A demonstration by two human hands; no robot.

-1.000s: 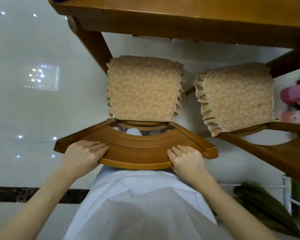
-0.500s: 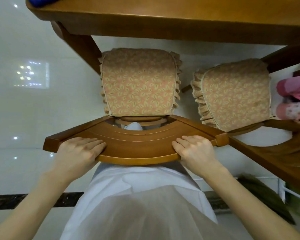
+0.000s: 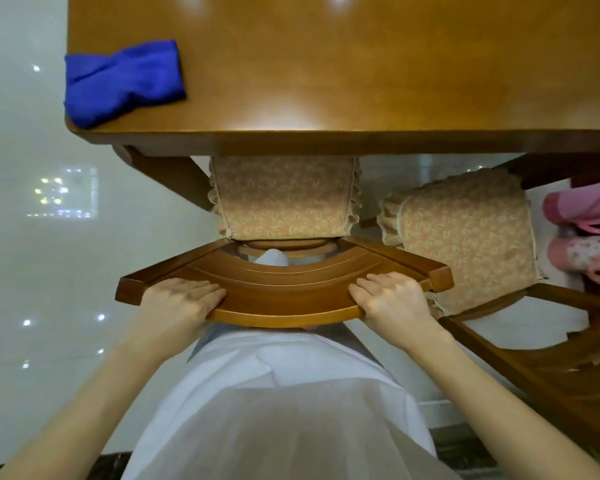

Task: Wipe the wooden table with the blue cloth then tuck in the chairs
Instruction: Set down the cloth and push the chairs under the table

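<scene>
A wooden chair's curved top rail (image 3: 284, 289) lies right below me. My left hand (image 3: 181, 303) grips its left part and my right hand (image 3: 394, 301) grips its right part, fingers on top and thumbs hidden under the rail. The chair's patterned seat cushion (image 3: 283, 202) reaches partly under the wooden table (image 3: 361, 74). A crumpled blue cloth (image 3: 123, 81) lies on the table's near left corner. A second chair (image 3: 534, 355) with the same kind of cushion (image 3: 465, 233) stands to the right, angled and out from the table.
A table leg (image 3: 167, 174) slants down at the left of the held chair. Pink slippers (image 3: 589, 233) lie at the far right. The floor (image 3: 32, 237) is glossy white tile with a dark strip near my feet.
The chair has slid forward, its cushion now partly under the table edge. The view has tilted up, showing the tabletop and the blue cloth. Both hands keep their hold.
</scene>
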